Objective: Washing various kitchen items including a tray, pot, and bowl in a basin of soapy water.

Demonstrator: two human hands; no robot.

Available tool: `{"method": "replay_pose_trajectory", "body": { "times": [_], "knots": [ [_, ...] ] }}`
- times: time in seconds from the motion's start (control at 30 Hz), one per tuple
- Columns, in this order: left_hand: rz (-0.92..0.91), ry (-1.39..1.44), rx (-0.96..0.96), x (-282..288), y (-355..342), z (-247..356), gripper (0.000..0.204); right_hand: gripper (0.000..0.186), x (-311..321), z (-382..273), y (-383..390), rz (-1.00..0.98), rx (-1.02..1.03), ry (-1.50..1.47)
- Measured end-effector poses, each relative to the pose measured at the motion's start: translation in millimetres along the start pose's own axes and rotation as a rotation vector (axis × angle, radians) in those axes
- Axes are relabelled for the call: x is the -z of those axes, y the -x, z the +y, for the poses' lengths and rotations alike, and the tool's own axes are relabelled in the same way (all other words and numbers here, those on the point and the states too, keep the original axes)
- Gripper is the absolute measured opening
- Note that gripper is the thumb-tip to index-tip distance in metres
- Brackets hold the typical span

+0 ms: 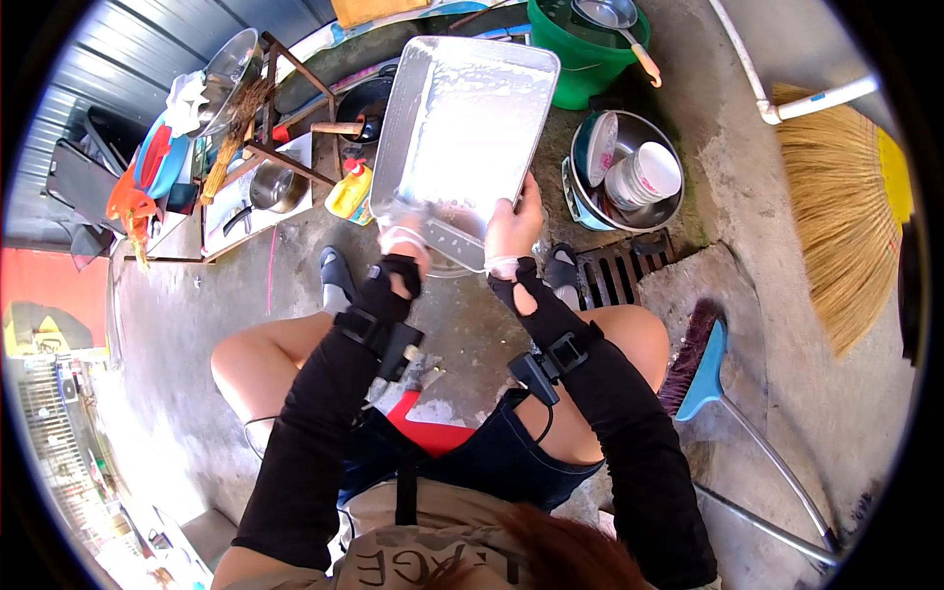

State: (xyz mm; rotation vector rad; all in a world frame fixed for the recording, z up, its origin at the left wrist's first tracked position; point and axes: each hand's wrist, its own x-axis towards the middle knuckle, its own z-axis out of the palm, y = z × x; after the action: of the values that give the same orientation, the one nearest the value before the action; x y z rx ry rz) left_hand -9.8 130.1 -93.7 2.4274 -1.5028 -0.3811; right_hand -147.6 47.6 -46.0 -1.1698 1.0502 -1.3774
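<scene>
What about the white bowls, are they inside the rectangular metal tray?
No, the white bowls sit in the round basin right of the rectangular metal tray.

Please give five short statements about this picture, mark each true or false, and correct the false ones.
1. The right hand holds the metal tray at its right edge. True.
2. The yellow bottle is to the right of the metal tray. False: the yellow bottle is to its left.
3. White dishes are inside the round basin. True.
4. The bucket is red. False: the bucket is green.
5. The left hand is out of view. False: the left hand shows, blurred, near the metal tray.
</scene>
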Motion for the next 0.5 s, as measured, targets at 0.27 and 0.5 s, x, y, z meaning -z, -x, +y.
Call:
{"method": "replay_pose_trajectory", "body": {
  "times": [0.27,0.5],
  "knots": [
    [0.035,0.128,-0.092,-41,17,21,0.024,0.036,-17,-3,3,-0.118,-0.186,0.397],
    [0.09,-0.21,0.149,5,-68,-154,0.033,0.033,-34,-19,26,-0.211,-0.229,0.169]
  ]
}}
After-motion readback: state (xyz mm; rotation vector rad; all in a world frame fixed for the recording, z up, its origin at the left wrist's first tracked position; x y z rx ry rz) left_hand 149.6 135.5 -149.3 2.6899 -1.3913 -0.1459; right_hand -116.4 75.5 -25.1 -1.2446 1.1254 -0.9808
